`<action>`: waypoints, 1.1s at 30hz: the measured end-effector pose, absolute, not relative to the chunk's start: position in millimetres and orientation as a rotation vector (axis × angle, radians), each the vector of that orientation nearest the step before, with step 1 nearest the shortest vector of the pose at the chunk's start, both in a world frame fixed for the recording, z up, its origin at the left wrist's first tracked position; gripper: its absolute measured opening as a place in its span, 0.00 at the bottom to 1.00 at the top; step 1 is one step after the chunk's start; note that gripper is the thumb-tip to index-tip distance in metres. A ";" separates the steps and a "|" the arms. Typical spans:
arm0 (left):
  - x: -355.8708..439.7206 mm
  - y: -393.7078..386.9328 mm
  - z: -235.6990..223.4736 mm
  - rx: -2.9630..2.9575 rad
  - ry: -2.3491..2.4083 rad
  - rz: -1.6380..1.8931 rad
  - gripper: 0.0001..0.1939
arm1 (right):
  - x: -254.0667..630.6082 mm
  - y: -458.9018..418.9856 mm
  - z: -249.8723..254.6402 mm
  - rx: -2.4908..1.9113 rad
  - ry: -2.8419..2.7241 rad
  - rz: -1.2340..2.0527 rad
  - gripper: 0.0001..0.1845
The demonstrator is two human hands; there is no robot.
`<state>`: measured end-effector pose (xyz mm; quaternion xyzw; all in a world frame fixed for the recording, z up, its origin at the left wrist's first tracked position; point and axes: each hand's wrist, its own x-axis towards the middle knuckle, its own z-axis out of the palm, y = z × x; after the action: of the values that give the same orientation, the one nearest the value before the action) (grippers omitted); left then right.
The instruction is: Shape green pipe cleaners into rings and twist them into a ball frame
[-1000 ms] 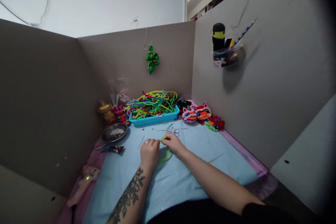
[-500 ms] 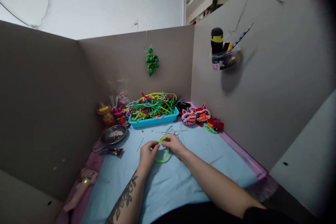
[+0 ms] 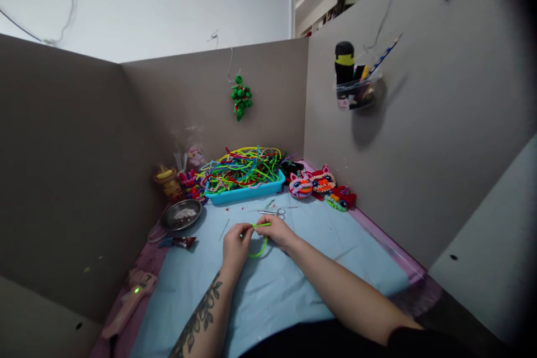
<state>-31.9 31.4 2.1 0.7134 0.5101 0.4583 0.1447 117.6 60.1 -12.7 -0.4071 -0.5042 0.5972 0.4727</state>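
Note:
A bright green pipe cleaner curves into a loop over the light blue mat. My left hand pinches one end of it at the left. My right hand pinches the other end, and a short straight stretch runs between the two hands. Both hands hover just above the mat, close together. Small scissors lie just beyond my right hand.
A blue tray piled with coloured pipe cleaners stands at the back. Finished pipe-cleaner faces lie to its right. A metal dish and a pink glue gun sit at the left. Brown partition walls enclose three sides.
The green pipe cleaner has been drawn out into a wider loop with a straight piece between my hands. My left hand shifted slightly left and turned.

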 end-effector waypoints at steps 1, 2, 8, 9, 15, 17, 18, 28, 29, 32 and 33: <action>-31.9 31.3 1.7 2.081 1.475 1.318 0.07 | 117.4 60.4 -13.4 -1.000 -1.248 1.444 0.12; -32.0 31.0 1.3 2.110 1.483 1.318 0.07 | 117.2 60.8 -14.0 -1.006 -1.262 1.422 0.12; -32.2 29.4 -0.8 2.287 1.467 1.359 0.07 | 116.8 61.0 -12.7 -1.041 -1.292 1.366 0.11; -32.2 29.7 -1.1 2.322 1.458 1.345 0.07 | 117.1 60.8 -12.3 -1.047 -1.289 1.379 0.11; -31.8 31.6 -4.1 2.432 1.432 1.289 0.08 | 119.0 60.2 -12.8 -1.075 -1.269 1.434 0.12; -32.1 30.8 -4.4 2.421 1.434 1.278 0.09 | 118.9 60.0 -13.1 -1.069 -1.278 1.425 0.11; -32.5 30.3 -4.3 2.403 1.433 1.272 0.09 | 118.8 60.0 -13.0 -1.063 -1.295 1.413 0.11; -32.5 41.2 -4.1 1.758 1.312 1.132 0.10 | 128.3 61.8 -2.4 -1.008 -1.693 1.005 0.00; -32.6 41.6 -4.3 1.630 1.265 1.087 0.11 | 130.3 61.8 -1.0 -0.983 -1.725 0.992 0.00; -34.4 38.8 -2.7 1.337 1.066 0.976 0.13 | 135.0 61.8 2.1 -0.900 -1.782 1.032 0.01; -35.0 37.0 -1.4 1.277 1.004 0.952 0.13 | 135.7 61.9 2.4 -0.875 -1.784 1.065 0.02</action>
<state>-35.0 37.0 -1.4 0.5482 0.4310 0.4089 0.5886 135.7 61.9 2.4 -0.3506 -0.7149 0.4266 0.4291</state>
